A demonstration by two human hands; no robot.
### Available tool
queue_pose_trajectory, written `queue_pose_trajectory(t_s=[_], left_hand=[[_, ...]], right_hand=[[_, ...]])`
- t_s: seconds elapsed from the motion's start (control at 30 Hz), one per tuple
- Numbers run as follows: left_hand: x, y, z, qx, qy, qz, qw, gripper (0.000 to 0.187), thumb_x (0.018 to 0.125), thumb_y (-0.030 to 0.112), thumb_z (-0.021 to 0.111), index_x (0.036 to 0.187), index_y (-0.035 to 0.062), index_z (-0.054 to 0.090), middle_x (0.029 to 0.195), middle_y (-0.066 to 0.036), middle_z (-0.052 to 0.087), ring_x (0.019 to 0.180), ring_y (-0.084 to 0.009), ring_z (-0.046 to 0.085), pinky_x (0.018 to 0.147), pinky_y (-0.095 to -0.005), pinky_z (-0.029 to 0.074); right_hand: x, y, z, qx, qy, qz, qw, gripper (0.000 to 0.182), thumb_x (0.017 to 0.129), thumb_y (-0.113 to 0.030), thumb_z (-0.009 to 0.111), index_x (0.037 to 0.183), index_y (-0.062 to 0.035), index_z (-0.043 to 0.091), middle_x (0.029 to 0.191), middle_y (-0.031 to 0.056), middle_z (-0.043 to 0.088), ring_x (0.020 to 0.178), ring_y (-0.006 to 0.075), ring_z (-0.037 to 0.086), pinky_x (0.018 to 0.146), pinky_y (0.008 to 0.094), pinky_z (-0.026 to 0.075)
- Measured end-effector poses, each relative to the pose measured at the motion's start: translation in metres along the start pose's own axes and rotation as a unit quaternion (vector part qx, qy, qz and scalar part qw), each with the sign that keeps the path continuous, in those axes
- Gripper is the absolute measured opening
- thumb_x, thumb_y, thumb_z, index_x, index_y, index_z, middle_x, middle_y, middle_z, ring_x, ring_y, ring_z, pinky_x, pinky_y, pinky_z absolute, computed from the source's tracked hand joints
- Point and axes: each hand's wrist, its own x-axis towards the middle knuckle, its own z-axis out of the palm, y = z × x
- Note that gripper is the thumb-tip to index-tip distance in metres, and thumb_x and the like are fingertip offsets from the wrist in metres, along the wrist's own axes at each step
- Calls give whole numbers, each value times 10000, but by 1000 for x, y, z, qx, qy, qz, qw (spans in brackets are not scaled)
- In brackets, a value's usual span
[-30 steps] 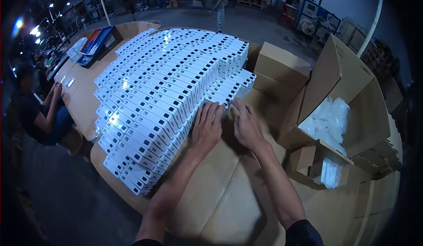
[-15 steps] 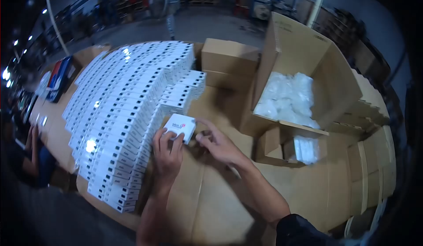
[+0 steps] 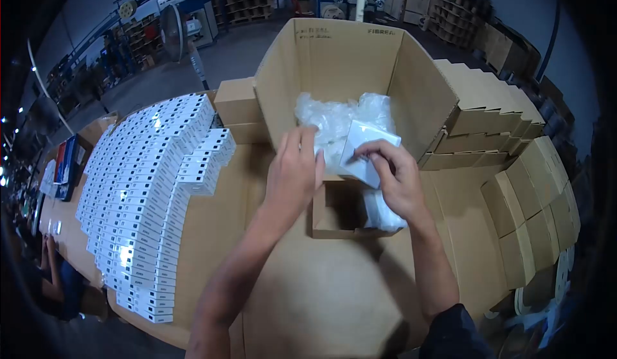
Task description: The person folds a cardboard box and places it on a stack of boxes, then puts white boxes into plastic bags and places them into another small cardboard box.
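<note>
My right hand (image 3: 400,178) grips a flat white box (image 3: 361,145) between thumb and fingers, tilted above a small open carton (image 3: 324,233). Beside it, to the left, my left hand (image 3: 292,172) is raised with its fingers partly spread and nothing visible in them. Both hands are at the front of a large open carton (image 3: 421,86), which holds clear plastic bags (image 3: 331,116). Packed white items (image 3: 384,212) fill the right part of the small carton, while its left part is dark inside.
Many rows of stacked white boxes (image 3: 151,185) cover the left of the cardboard-topped table (image 3: 308,288). A closed brown carton (image 3: 236,102) stands behind. Folded cardboard (image 3: 495,118) and small brown cartons (image 3: 533,198) line the right. Another person's hands (image 3: 48,253) show at far left.
My view has turned to the right. The white box was between both hands near the stacks; now my right hand alone holds it by the cartons, and my left hand has come off it.
</note>
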Motion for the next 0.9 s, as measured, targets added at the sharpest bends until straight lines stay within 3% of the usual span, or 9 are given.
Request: queue_pose_trajectory(t_s=[0.1, 0.2, 0.37, 0.47, 0.57, 0.67, 0.7, 0.77, 0.9], left_hand=[[40, -33, 62, 194, -79, -113, 971, 407, 861, 132, 763, 1168, -45, 563, 1096, -248, 653, 1065, -388, 642, 920, -478, 544], [63, -58, 102, 265, -121, -142, 946, 293, 884, 120, 721, 1109, -34, 614, 970, -207, 699, 985, -345, 686, 902, -386, 576], [75, -64, 85, -2, -24, -53, 998, 112, 943, 11, 602, 1030, -31, 658, 926, -253, 678, 942, -446, 655, 833, -494, 528], [83, -44, 67, -90, 17, -25, 995, 105, 939, 4, 634, 1039, -20, 656, 979, -220, 705, 887, -386, 707, 785, -455, 557], [86, -30, 51, -116, 5, 7, 993, 133, 975, 34, 611, 1100, -8, 627, 949, -202, 701, 877, -363, 716, 769, -438, 550], [86, -13, 38, -152, 21, -46, 987, 145, 1015, 74, 583, 1142, 7, 600, 900, -193, 699, 814, -293, 710, 735, -384, 531], [87, -4, 32, -166, 34, -76, 982, 142, 1026, 93, 577, 1140, 11, 601, 884, -186, 696, 790, -257, 701, 714, -365, 522], [89, 3, 13, -160, -9, -166, 973, 193, 1072, 201, 547, 1128, 31, 619, 819, -113, 685, 726, -123, 628, 643, -290, 466], [70, -11, 6, -331, 98, -223, 912, 332, 1107, 339, 482, 1157, 40, 618, 957, -64, 681, 784, -85, 598, 664, -249, 453]], right_hand=[[24, 7, -18, -13, -16, 135, 991, 169, 949, -124, 625, 1068, -58, 726, 937, 141, 714, 875, 277, 631, 796, 383, 504], [37, 27, -21, -28, -8, 91, 995, 209, 929, -171, 667, 1099, -64, 725, 968, 151, 708, 942, 305, 650, 841, 402, 518], [56, 63, -9, -47, 3, 87, 995, 297, 862, -203, 763, 1128, -75, 739, 1147, 203, 698, 1078, 316, 655, 974, 416, 514], [73, 73, -1, -135, 95, -57, 985, 374, 834, -247, 814, 1162, -86, 735, 1234, 226, 682, 1117, 328, 651, 973, 428, 512], [90, 68, -9, -120, 47, -27, 991, 338, 827, -268, 832, 1085, -63, 757, 1143, 230, 717, 1061, 342, 683, 1032, 444, 491], [97, 51, -24, -33, -122, 85, 988, 278, 854, -271, 813, 971, -23, 767, 893, 209, 724, 883, 349, 695, 1040, 447, 481], [92, 49, -22, -86, -89, -15, 992, 256, 899, -258, 769, 884, -3, 758, 699, 187, 654, 708, 349, 644, 1000, 424, 484], [77, 39, -25, -71, -87, 20, 994, 266, 929, -267, 742, 879, -7, 754, 677, 165, 615, 712, 317, 615, 934, 398, 481], [30, 20, -20, 55, 42, 76, 995, 333, 1001, -298, 677, 864, -3, 749, 669, 102, 527, 756, 219, 506, 763, 362, 430]])
